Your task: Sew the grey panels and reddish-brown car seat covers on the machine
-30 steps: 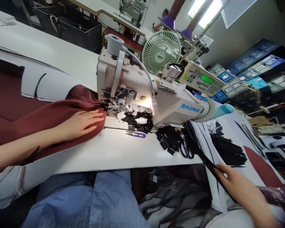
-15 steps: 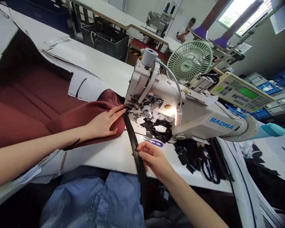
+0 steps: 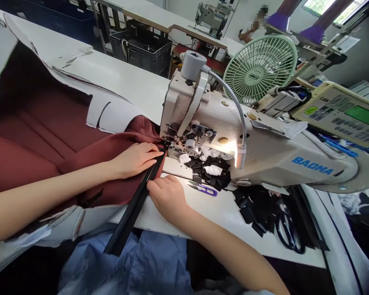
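A dark red upholstery cover [image 3: 76, 141] lies on the table, and its right edge runs under the needle area of a sewing machine [image 3: 184, 110]. A long black strip [image 3: 132, 213] slants from the needle area down to my lap along that edge. My left hand [image 3: 135, 159] rests flat on the cover, fingers stretched toward the needle and touching the strip's upper end. Further down, my right hand [image 3: 169, 196] has its fingers curled closed on the strip's right edge. The presser foot is partly hidden by fabric.
Purple thread snips [image 3: 204, 189] lie right of my right hand, before a pile of black fabric pieces [image 3: 217, 174]. Black-handled scissors [image 3: 289, 231] lie farther right. A lit lamp [image 3: 240, 155] hangs at the machine. Behind stand a green fan [image 3: 260, 71] and a person [image 3: 249, 35].
My right hand has moved left and up toward the needle, swinging the strip's lower end left across the cover's edge. My left fingers have drawn together and dropped slightly. The view has shifted a little.
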Available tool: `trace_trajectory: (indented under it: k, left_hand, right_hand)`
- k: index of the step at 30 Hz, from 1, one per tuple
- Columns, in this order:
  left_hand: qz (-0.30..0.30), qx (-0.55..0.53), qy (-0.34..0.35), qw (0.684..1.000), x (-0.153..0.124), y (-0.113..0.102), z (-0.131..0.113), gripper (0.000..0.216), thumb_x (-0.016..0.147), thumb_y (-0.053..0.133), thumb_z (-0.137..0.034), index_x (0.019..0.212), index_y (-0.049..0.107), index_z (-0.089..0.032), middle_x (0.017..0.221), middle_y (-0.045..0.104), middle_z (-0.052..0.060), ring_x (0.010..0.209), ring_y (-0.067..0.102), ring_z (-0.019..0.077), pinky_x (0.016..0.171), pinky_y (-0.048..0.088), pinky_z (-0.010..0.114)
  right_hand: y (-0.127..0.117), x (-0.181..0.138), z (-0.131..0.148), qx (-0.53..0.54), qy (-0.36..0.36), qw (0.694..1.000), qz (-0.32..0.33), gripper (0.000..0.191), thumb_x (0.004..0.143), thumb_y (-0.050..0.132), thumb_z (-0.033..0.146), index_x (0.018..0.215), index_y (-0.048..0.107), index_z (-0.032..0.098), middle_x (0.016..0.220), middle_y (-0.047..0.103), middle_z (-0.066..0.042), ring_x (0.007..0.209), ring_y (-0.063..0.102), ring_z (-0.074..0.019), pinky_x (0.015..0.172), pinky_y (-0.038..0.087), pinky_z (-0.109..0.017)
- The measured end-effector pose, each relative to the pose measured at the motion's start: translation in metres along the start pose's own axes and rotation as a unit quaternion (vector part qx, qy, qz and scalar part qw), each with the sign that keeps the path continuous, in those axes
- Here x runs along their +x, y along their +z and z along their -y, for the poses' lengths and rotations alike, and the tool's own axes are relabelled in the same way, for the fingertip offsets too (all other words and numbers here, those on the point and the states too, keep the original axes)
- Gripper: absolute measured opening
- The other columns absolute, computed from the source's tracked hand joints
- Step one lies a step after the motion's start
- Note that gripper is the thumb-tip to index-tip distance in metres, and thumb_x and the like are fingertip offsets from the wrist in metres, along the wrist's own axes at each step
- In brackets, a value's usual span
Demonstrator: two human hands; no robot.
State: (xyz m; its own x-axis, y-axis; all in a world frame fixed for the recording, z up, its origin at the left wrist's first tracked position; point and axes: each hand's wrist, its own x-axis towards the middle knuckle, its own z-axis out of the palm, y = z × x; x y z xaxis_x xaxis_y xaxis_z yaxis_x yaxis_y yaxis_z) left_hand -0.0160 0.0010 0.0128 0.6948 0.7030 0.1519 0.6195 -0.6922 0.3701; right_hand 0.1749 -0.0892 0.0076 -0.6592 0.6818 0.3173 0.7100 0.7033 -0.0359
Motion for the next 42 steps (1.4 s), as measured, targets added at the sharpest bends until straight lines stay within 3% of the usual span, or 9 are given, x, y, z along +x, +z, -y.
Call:
trace_trajectory:
  k: [6,14,22,26,32,42]
  left_hand:
    - [-0.008,0.069,-0.029,0.997,0.002,0.009,-0.014,0.043,0.102,0.037,-0.032,0.139,0.056,-0.021,0.148,0.052,0.012,0.135,0.045,0.0290,0.106,0.040,0.048]
    - [0.004,0.067,-0.042,0.997,0.003,0.012,-0.013,0.044,0.103,0.037,-0.034,0.143,0.052,-0.024,0.153,0.048,0.010,0.138,0.044,0.0290,0.106,0.038,0.048]
    - [-0.009,0.060,-0.039,0.997,0.003,0.014,-0.013,0.043,0.102,0.038,-0.032,0.141,0.054,-0.026,0.151,0.050,0.009,0.137,0.045,0.0290,0.106,0.037,0.048]
    - [-0.009,0.063,-0.038,0.997,0.010,0.016,-0.004,0.041,0.103,0.038,-0.035,0.140,0.052,-0.024,0.149,0.052,0.011,0.136,0.045,0.0284,0.106,0.037,0.047]
    - [-0.005,0.055,-0.054,0.997,0.030,0.015,0.015,0.041,0.102,0.041,-0.044,0.130,0.054,-0.017,0.132,0.060,0.016,0.129,0.049,0.0324,0.103,0.038,0.047]
    - [0.006,0.084,-0.039,0.996,0.061,0.011,0.034,0.038,0.099,0.041,-0.035,0.128,0.057,-0.016,0.127,0.062,0.017,0.129,0.049,0.0348,0.102,0.038,0.050]
  right_hand:
    - [-0.005,-0.010,0.009,-0.065,-0.016,0.995,-0.071,0.024,0.093,0.052,0.006,0.074,0.055,0.021,0.073,0.059,-0.001,0.067,0.052,-0.0157,0.063,0.033,-0.031]
    - [-0.001,-0.013,0.008,-0.068,-0.002,0.996,-0.049,0.018,0.097,0.052,0.008,0.085,0.061,0.018,0.091,0.068,-0.009,0.077,0.059,-0.0178,0.065,0.039,-0.032]
    - [-0.006,-0.010,0.007,-0.062,-0.001,0.997,-0.039,0.022,0.099,0.051,0.010,0.082,0.062,0.020,0.095,0.070,-0.006,0.084,0.061,-0.0182,0.067,0.043,-0.032]
    - [-0.003,-0.007,-0.003,-0.065,0.003,0.997,-0.047,0.024,0.097,0.049,0.008,0.079,0.061,0.020,0.092,0.069,-0.006,0.078,0.059,-0.0174,0.066,0.044,-0.031]
    - [0.008,0.001,-0.027,-0.071,-0.008,0.997,-0.003,0.021,0.097,0.050,0.007,0.085,0.063,0.019,0.099,0.069,-0.010,0.083,0.062,-0.0187,0.067,0.046,-0.031]
    - [0.014,0.019,-0.062,-0.069,-0.030,0.997,0.015,0.015,0.097,0.052,0.010,0.094,0.067,0.013,0.105,0.071,-0.014,0.088,0.064,-0.0219,0.074,0.050,-0.034]
